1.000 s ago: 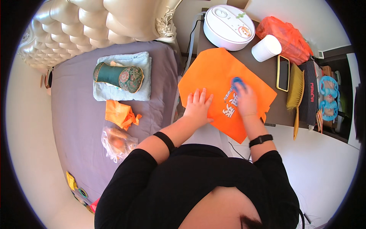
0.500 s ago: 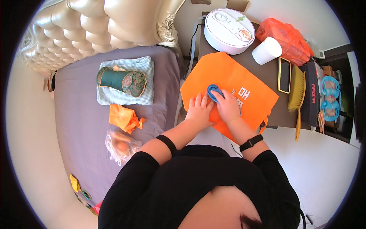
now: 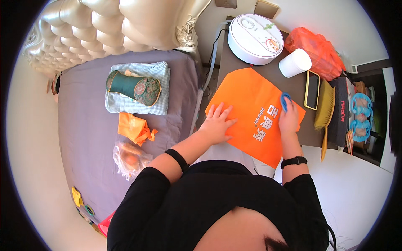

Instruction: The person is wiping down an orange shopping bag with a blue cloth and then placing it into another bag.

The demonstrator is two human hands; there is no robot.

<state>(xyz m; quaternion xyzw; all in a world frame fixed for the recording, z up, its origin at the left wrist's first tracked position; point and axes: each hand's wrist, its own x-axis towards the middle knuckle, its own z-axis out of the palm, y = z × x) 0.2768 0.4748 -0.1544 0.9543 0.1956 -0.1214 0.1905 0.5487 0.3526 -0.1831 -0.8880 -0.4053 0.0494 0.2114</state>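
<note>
An orange cloth bag (image 3: 240, 94) with white printing lies flat over the near left part of the dark bedside table (image 3: 228, 54) and juts past its edge. My left hand (image 3: 215, 124) rests on the bag's left side, fingers spread, holding nothing. Near the bag's right corner, my right hand (image 3: 289, 119) is closed on a folded blue cloth (image 3: 285, 100) and presses it to the bag. Part of the cloth is hidden by the fingers.
Behind the bag stand a round white appliance (image 3: 238, 48), a white cup (image 3: 295, 62) and a red plastic bag (image 3: 320, 50). Right of it lie a phone (image 3: 312, 90) and a yellow brush (image 3: 324, 108). On the bed (image 3: 90, 154) at left, a green pillow (image 3: 119, 85) sits on folded checked fabric (image 3: 163, 92).
My right hand has moved the blue cloth rightward across the bag, from its middle to its right corner, uncovering the printing. My left hand stays on the bag's left side.
</note>
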